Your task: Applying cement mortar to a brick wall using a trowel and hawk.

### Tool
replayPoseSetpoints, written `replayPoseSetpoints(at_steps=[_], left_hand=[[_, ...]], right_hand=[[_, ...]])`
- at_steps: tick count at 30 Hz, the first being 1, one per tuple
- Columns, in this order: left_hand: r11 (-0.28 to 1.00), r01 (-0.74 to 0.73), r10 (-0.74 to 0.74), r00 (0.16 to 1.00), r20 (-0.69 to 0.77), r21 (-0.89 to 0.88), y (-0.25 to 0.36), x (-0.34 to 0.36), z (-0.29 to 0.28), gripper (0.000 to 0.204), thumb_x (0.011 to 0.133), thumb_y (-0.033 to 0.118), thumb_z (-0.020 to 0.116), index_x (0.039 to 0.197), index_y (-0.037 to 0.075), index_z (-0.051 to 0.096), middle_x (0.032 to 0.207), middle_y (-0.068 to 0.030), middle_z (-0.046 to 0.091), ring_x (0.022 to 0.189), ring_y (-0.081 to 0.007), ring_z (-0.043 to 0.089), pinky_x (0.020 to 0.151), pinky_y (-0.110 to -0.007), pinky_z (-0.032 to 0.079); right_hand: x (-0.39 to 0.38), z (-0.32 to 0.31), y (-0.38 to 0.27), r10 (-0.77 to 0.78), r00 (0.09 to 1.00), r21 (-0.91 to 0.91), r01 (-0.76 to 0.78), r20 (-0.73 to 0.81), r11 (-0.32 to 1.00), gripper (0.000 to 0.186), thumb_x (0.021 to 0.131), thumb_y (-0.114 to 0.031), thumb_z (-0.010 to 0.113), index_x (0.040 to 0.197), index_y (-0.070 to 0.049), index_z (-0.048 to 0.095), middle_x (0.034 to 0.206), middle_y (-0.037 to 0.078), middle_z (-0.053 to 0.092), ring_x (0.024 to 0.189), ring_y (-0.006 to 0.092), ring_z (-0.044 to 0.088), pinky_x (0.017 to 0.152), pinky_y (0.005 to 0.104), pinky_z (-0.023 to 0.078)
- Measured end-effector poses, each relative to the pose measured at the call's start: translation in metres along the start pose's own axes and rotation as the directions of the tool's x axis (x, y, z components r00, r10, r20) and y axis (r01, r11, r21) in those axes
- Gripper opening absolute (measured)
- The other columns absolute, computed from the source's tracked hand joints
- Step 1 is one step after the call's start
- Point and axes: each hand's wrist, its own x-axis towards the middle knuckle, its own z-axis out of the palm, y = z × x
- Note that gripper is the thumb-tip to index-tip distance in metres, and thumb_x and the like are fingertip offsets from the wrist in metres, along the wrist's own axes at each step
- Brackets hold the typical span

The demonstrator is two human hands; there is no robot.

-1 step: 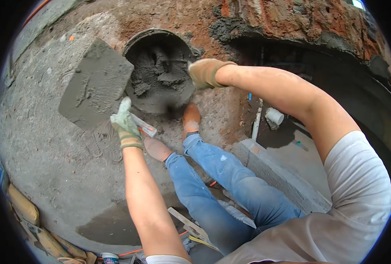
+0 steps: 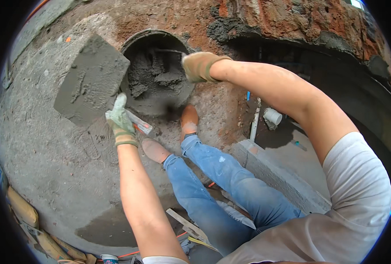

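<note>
My left hand (image 2: 120, 123), in a pale green glove, is closed at the corner of a square, mortar-smeared board (image 2: 89, 81); a pale tool with an orange mark (image 2: 142, 125) sticks out beside its fingers. My right hand (image 2: 202, 66), in a tan glove, is closed around a tool with a thin metal shank (image 2: 167, 51) that reaches over a dark round bucket (image 2: 181, 95) of wet grey mortar (image 2: 140, 90). The tool's working end is hard to make out among the mortar. My feet stand just below the bucket.
A crumbling brick-and-earth edge (image 2: 288, 22) runs above a dark recess at right, with a white pipe (image 2: 255, 125) and short white fitting (image 2: 272, 118). A concrete ledge (image 2: 281, 176) lies beside my legs. Yellow bags (image 2: 21, 207) and an orange cord (image 2: 127, 253) are at lower left.
My left hand and the board have shifted slightly left and up. My right hand has also moved a little left and up over the bucket.
</note>
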Motion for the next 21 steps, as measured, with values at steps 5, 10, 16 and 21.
replayPoseSetpoints(at_steps=[5, 10, 16, 21], left_hand=[[0.986, -0.102, 0.103, 0.995, -0.001, 0.129, 0.013, 0.035, 0.041, 0.039, 0.077, 0.019, 0.081, 0.108, 0.0, 0.067, 0.099, -0.005, 0.065, 0.075, -0.0191, 0.06, 0.062, -0.034, 0.052], [0.99, 0.128, -0.121, 0.983, 0.14, -0.049, 0.04, -0.004, 0.074, 0.04, 0.079, 0.013, 0.079, 0.114, 0.002, 0.063, 0.104, -0.0064, 0.066, 0.067, -0.0208, 0.062, 0.054, -0.033, 0.052], [0.999, 0.022, -0.014, 0.968, 0.249, -0.029, 0.052, -0.015, 0.119, 0.024, 0.08, 0.014, 0.078, 0.098, 0.001, 0.067, 0.085, -0.0058, 0.065, 0.053, -0.0194, 0.058, 0.038, -0.035, 0.049], [0.974, -0.206, 0.167, 0.937, 0.307, 0.099, 0.028, -0.015, 0.134, 0.026, 0.078, 0.013, 0.081, 0.097, -0.001, 0.069, 0.087, -0.0077, 0.068, 0.071, -0.0181, 0.063, 0.067, -0.034, 0.053]], right_hand=[[0.01, 0.062, -0.016, 0.128, 0.991, -0.049, -0.126, 0.025, 0.991, 0.044, 0.081, -0.02, 0.068, 0.117, 0.005, 0.067, 0.12, 0.022, 0.067, 0.104, 0.0333, 0.07, 0.085, 0.0414, 0.058], [-0.037, 0.023, 0.033, 0.017, 0.964, -0.08, 0.004, 0.267, 0.997, 0.03, 0.083, -0.015, 0.064, 0.107, 0.001, 0.073, 0.104, 0.019, 0.072, 0.098, 0.0292, 0.07, 0.085, 0.04, 0.056], [-0.023, 0.01, -0.01, 0.014, 0.978, 0.123, 0.012, -0.206, 0.992, 0.021, 0.08, -0.012, 0.064, 0.094, 0.002, 0.07, 0.086, 0.019, 0.073, 0.082, 0.0305, 0.073, 0.071, 0.0415, 0.058], [-0.065, 0.086, 0.007, -0.115, 0.993, -0.058, 0.114, -0.017, 0.992, 0.028, 0.084, -0.013, 0.06, 0.105, 0.006, 0.063, 0.085, 0.019, 0.073, 0.081, 0.0312, 0.073, 0.07, 0.0397, 0.058]])
